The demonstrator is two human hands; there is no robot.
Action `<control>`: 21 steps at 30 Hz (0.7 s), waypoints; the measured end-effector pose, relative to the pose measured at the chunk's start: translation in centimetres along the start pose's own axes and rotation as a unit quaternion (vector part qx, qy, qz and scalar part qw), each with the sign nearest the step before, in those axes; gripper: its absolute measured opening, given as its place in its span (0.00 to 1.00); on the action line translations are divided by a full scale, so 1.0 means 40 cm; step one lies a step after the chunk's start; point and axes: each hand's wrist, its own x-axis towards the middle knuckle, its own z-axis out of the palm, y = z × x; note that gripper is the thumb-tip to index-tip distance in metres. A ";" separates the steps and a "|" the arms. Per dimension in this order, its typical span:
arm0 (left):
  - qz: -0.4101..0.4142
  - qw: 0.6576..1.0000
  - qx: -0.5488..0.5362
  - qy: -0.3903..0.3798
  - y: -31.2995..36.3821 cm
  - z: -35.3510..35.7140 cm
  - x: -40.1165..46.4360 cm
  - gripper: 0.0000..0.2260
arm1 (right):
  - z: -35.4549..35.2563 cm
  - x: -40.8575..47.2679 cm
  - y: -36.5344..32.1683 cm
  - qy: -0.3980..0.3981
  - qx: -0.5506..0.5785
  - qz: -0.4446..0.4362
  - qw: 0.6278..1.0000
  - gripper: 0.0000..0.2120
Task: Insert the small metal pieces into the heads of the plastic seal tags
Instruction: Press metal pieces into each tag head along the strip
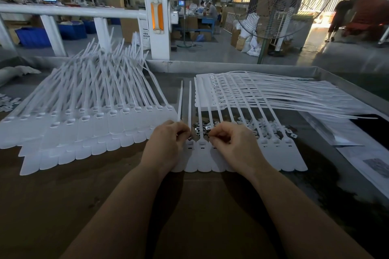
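Two hands work at a row of white tags [273, 149] lying flat on the brown counter [105, 206], right in front of the person. The tags are joined side by side, with their long thin tails pointing away.

The left hand [166, 145] has its fingers curled, and they pinch a tiny shiny metal piece [189, 138] just over the head of one tag. The right hand [233, 147] has curled fingers too, with the tips pressed together at the next heads. Something small may be in them, but it is hidden, so I cannot tell.

More loose pieces [205, 128] sit in a little pile just behind the hands, among the tails. A big heap of tags [84, 115] lies to the left, and a flat stack [273, 92] lies further back on the right.

The metal bits look very light, hard and smooth, so they could slip away easily. It seems best to hold one by its edges with just the fingertips. The tags look thin and bendy, most of all the tails. The heads look thicker and firmer, so that is the place to press down.
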 end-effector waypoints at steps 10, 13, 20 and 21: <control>0.016 0.998 0.045 -0.032 -0.007 -0.008 0.008 0.06 | 0.003 -0.001 0.002 -0.011 -0.007 0.008 1.000 0.05; 0.012 0.998 0.045 -0.039 -0.002 -0.015 0.014 0.04 | 0.002 0.000 0.002 -0.015 -0.007 0.016 1.000 0.05; -0.013 0.998 0.020 -0.054 0.005 -0.026 0.030 0.02 | -0.002 0.002 0.001 -0.017 -0.002 0.023 1.000 0.04; -0.012 0.998 0.020 -0.060 0.006 -0.028 0.033 0.02 | -0.002 0.002 0.001 -0.017 -0.001 0.024 1.000 0.04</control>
